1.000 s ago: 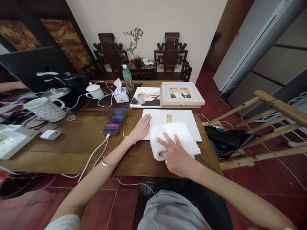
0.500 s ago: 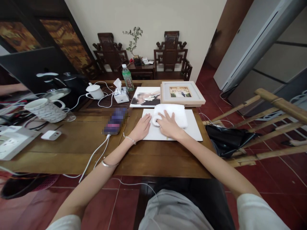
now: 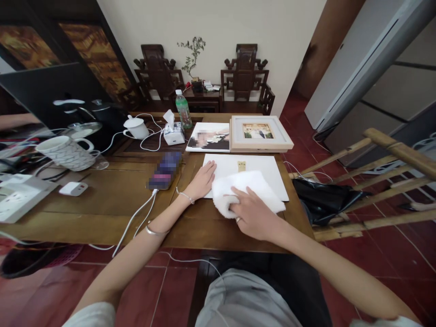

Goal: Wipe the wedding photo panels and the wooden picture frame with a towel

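Observation:
A white board lies on the wooden table, with a small gold hanger plate near its upper middle. Fingers stretched out flat, my left hand rests on the board's left edge. My right hand grips a folded white cloth, thumb tucked under its rolled left end. The cloth covers the lower right of the board and hangs over its front edge.
Behind the board lie a photo panel and framed pictures. Leftward are a phone on a cable, a tissue box, a bottle, a mug and a power strip. A bamboo rack stands right.
My right hand has drawn the cloth toward me, from the board's upper part to its front edge, uncovering the gold hanger plate. My left hand stays on the board's left edge.

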`<state>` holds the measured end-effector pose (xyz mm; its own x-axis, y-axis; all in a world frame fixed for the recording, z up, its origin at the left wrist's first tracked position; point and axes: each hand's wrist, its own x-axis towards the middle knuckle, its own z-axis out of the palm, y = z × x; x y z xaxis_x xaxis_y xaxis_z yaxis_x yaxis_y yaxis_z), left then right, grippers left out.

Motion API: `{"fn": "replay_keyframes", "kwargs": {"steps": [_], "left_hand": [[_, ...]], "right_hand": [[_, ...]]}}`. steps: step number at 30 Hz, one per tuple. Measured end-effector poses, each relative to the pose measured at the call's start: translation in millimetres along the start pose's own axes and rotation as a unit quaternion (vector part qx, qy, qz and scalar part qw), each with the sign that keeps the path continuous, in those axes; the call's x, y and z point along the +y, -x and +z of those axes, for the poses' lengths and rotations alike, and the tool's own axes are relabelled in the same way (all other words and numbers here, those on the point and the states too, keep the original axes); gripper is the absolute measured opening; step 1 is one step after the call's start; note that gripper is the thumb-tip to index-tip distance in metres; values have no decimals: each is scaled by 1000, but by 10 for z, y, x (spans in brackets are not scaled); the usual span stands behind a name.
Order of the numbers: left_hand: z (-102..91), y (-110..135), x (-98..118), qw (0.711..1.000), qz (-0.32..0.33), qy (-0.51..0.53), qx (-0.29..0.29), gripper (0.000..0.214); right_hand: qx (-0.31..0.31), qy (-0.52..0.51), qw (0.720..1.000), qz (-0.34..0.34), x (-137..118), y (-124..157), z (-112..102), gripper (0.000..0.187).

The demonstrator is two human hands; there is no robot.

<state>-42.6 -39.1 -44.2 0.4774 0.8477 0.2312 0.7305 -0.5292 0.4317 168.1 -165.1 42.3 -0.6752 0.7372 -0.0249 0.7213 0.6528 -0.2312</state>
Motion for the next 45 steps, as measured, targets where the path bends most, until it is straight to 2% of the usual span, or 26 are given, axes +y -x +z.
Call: {"fn": "replay_keyframes", "kwargs": {"steps": [5,10,13,16,19,22,25,28,30,32,35,37,41,45], "left_hand": [[19,-5,-1,1000,2,-10,11,51],[38,-12,-2,1000,6,-4,16,52],[22,-23,25,999,-14,37,37,51],[-32,-32,74,988,-59,118,84,51],[-93,-24,121,968,-95,187,141,52],[-121,-8,139,951,-109,218,188,55],[-112,-4,132,943,-104,234,211,58],[-83,-14,126,947,-109,231,196,58],[-64,-19,126,959,-110,200,171,56],[-49,-16,124,974,-92,151,143,50],[-30,-3,106,991,-43,86,98,47],[-24,5,89,996,-19,58,71,46],[-40,14,77,998,3,23,53,45],[-89,19,110,998,24,16,55,44]], "right_hand": [[25,6,996,81,366,-295,-37,35],[64,49,990,112,650,-680,0,42],[76,68,986,133,638,-835,47,45],[77,79,983,148,481,-918,97,45],[50,76,990,112,254,-899,133,43],[18,52,998,26,66,-746,147,40],[1,22,998,-64,-6,-508,112,38],[-19,8,996,-87,54,-326,-2,35],[-17,20,998,-58,152,-295,-104,33],[-3,42,999,3,279,-345,-198,32],[22,54,993,103,487,-531,-287,33],[36,46,988,141,600,-703,-312,34],[53,27,984,165,662,-1116,-341,35],[52,-7,986,157,536,-1496,-380,33]]}}
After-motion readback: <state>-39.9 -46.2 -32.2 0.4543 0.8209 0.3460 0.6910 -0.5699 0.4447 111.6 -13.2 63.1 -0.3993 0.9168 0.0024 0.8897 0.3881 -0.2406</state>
